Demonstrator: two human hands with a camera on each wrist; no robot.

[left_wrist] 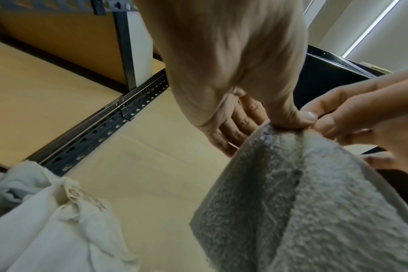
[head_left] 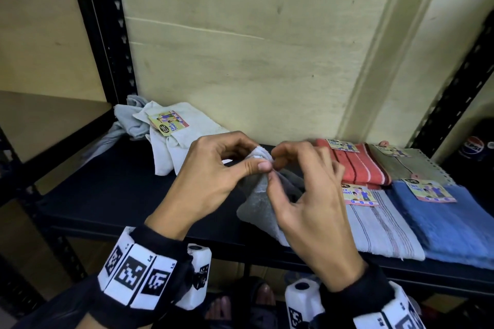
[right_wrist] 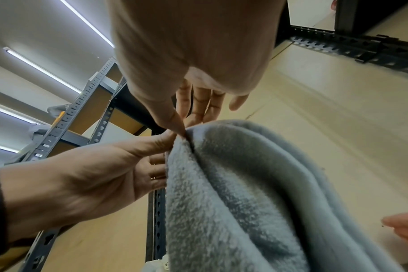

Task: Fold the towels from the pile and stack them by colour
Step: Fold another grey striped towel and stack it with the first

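- Both hands are up over the dark shelf point(head_left: 112, 189), working the same grey towel point(head_left: 256, 205).
- The left hand point(head_left: 216, 173) pinches the towel's top edge between thumb and curled fingers, a bunch of cloth poking out above the thumb.
- The right hand point(head_left: 307, 195) meets it thumb to thumb and nips the same edge; its other fingers spread loosely, holding nothing more.
- The grey towel hangs down from that pinch in soft folds, its lower part lying on the shelf.
- Left of the grey towel, by the black upright, sits the heap of loose pale towels point(head_left: 171, 139), one with a printed label on top.
- Right of the grey towel lie the folded ones: a white striped towel point(head_left: 379, 227) nearest, a blue towel point(head_left: 449, 222) beyond it, a red striped towel point(head_left: 355, 165) and an olive towel point(head_left: 411, 165) behind those.
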